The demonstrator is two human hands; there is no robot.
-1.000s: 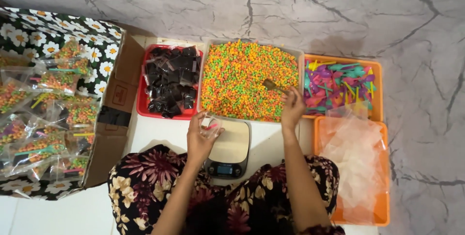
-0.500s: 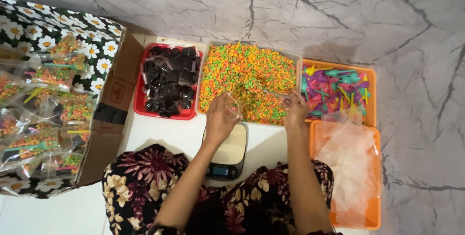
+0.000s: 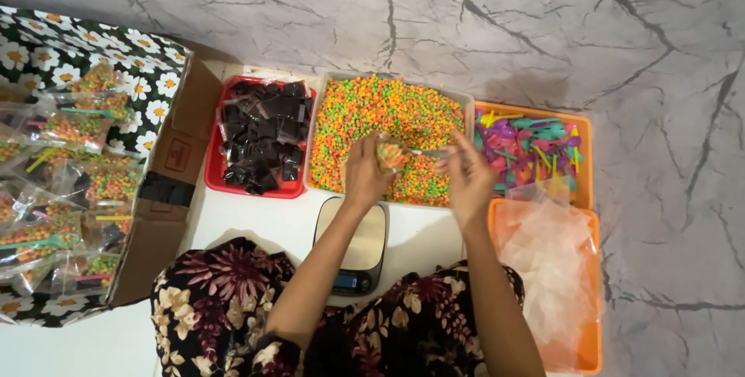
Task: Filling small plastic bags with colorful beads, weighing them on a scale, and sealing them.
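Since a moment ago my left hand has risen from the scale to the tray of orange, green and yellow pellets, its grip now pinching a small clear bag partly filled with pellets, while my right hand has drawn back just beside it with fingers loosely spread, a thin spoon-like handle reaching toward the bag. The bag is held over the near edge of that tray, above the grey kitchen scale on the white floor. Left sits a red tray of black sachets and a cardboard box of filled packets; right, orange trays hold coloured plastic sticks and clear empty bags.
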